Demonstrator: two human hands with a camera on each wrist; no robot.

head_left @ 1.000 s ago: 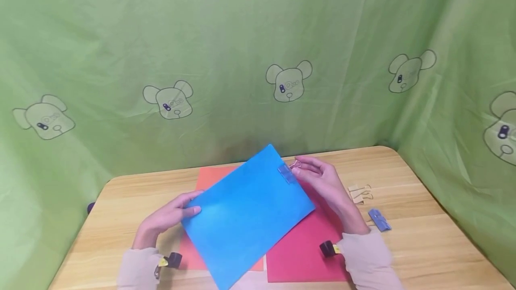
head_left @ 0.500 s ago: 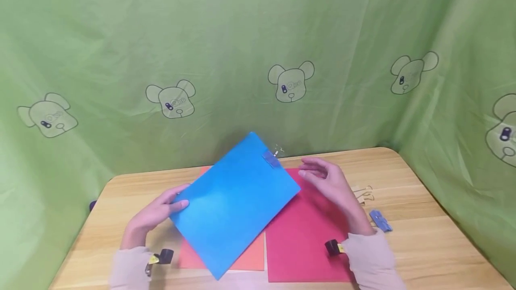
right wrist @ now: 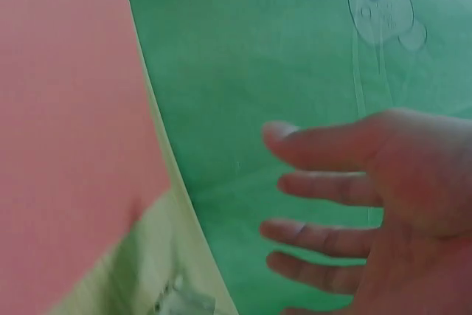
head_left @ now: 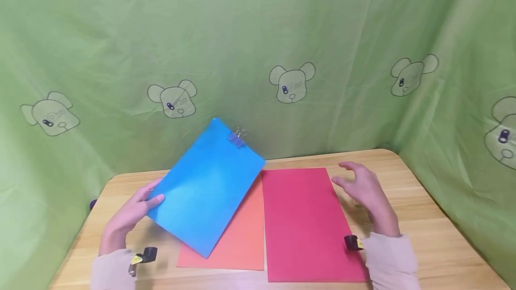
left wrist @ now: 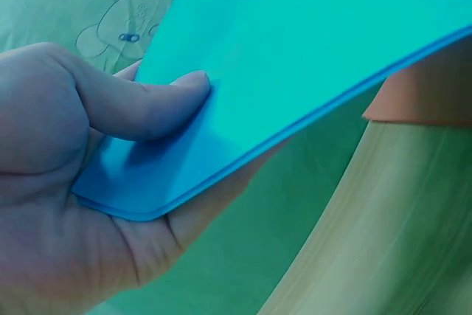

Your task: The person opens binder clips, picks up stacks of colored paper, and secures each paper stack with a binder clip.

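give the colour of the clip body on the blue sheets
The clip body is bluish purple, best seen in the head view.

Green sheeting (head_left: 225, 35) hung round a pale wooden table (head_left: 435, 236).
From here, the creased sheeting sweeps from nine to three o'clock, turning a corner near two; outlined bear heads (head_left: 292, 87) mark it at nine, ten, one, two and three. The grained table fills six, its far corners rounded, and light brightens the sheeting towards eight.
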